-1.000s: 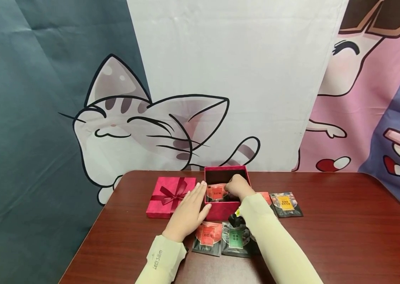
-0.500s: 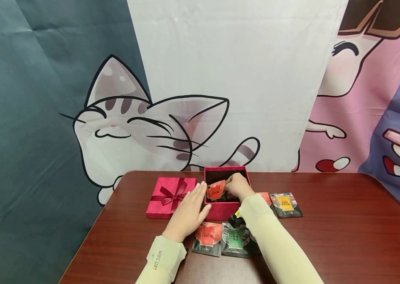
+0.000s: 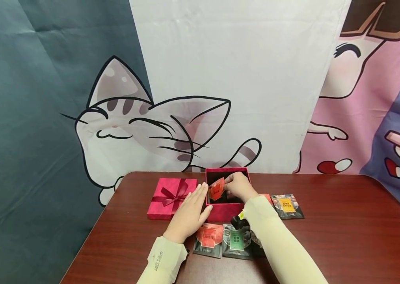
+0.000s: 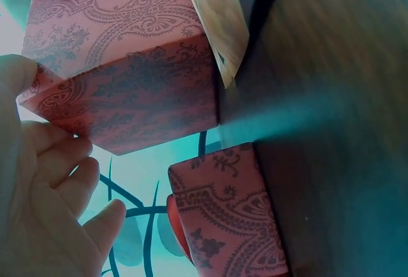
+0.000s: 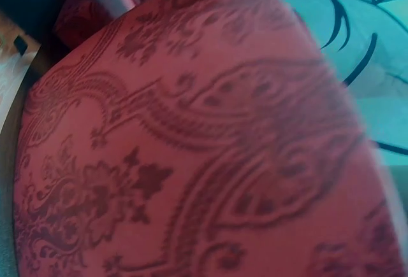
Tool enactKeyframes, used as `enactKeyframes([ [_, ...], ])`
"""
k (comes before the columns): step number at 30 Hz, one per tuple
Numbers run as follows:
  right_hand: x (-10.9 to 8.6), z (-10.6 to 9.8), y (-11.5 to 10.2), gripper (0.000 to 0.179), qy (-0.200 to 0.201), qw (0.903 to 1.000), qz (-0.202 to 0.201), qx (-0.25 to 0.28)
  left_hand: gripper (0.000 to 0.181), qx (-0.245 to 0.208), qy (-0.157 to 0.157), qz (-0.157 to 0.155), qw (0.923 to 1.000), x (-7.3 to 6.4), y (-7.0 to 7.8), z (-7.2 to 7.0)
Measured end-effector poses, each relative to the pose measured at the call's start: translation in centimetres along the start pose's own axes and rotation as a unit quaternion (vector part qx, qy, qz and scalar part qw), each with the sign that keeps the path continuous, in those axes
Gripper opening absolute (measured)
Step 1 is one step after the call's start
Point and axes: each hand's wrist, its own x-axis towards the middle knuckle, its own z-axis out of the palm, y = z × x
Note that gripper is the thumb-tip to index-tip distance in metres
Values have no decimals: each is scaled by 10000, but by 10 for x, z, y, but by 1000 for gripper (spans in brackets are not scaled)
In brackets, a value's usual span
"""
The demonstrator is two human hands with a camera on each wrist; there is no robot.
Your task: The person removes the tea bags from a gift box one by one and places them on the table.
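A red gift box with a dark inside stands near the table's far edge. My right hand reaches over its rim and pinches the right edge of a red-and-black tea sachet, which tilts up inside the box. My left hand has its fingers extended along the box's left side. In the left wrist view the thumb of the left hand touches a corner of the patterned box. The box wall fills most of the right wrist view, where the right fingers are mostly hidden.
The box lid with a ribbon bow lies left of the box. In front lie a red sachet, a green-label sachet and another partly under the right sleeve. A yellow-label sachet and a red one lie right.
The sachet in the box has tipped from nearly flat to a steeper slant, its upper edge rising with the right fingers. The left hand has stayed in place.
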Motion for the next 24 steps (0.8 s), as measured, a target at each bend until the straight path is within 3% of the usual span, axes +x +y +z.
enactKeyframes([
  [9,-19,-16,-15,24,79,9990,-429,-104,68,-2,-18,-24,10000,0,1,-1],
  [14,-32,-28,-16,26,116,9981,-592,119,68,11,-45,-64,10000,0,1,0],
  [24,-69,-63,-13,33,577,9928,-1003,307,70,-40,-50,-64,10000,0,1,-1],
])
